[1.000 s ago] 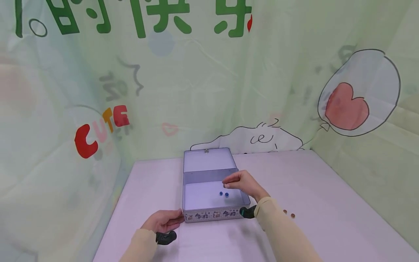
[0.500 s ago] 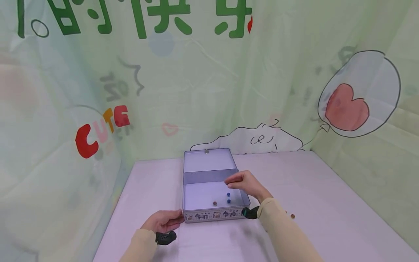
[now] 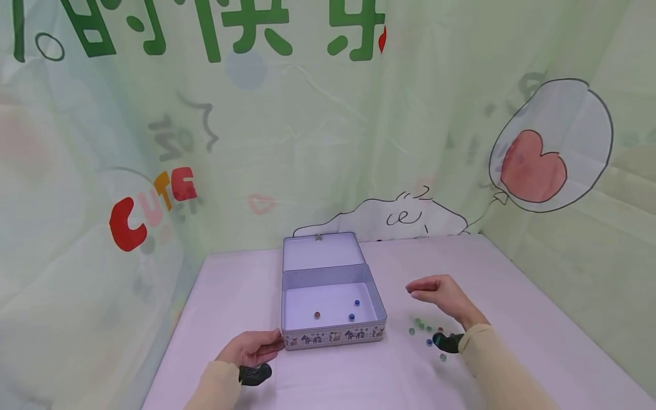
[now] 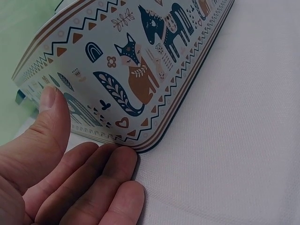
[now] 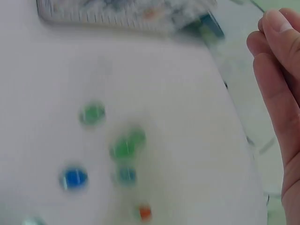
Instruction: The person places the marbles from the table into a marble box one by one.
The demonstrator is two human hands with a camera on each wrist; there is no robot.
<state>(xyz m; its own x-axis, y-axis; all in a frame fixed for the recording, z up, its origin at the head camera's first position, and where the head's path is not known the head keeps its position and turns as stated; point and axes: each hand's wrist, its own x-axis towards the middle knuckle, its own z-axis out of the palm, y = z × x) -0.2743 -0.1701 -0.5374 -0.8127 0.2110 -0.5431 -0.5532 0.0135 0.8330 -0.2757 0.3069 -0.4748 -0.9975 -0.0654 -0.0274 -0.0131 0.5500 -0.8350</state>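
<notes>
A patterned tin box (image 3: 334,337) stands on the table, its lid (image 3: 323,253) tipped back. Inside lie a reddish-brown marble (image 3: 317,315) and two blue marbles (image 3: 351,317). My left hand (image 3: 251,347) rests at the box's front left corner; in the left wrist view its fingertips touch the bottom edge and the thumb (image 4: 49,117) lies along the side. My right hand (image 3: 443,296) hovers right of the box, above loose green marbles (image 3: 411,331). Its thumb and fingertips are close together, fingers fairly straight, with nothing visible between them.
Several more marbles lie under and beside the right wrist, among them a blue one (image 3: 429,342) and a red one (image 5: 144,212); the sleeve hides part of that group. Printed curtains (image 3: 318,142) enclose the table (image 3: 328,381) at the back and sides.
The reddish-brown marble has dropped from my right hand into the box and rolled left. The right hand has moved right, out over the loose marbles. The left hand stays at the corner.
</notes>
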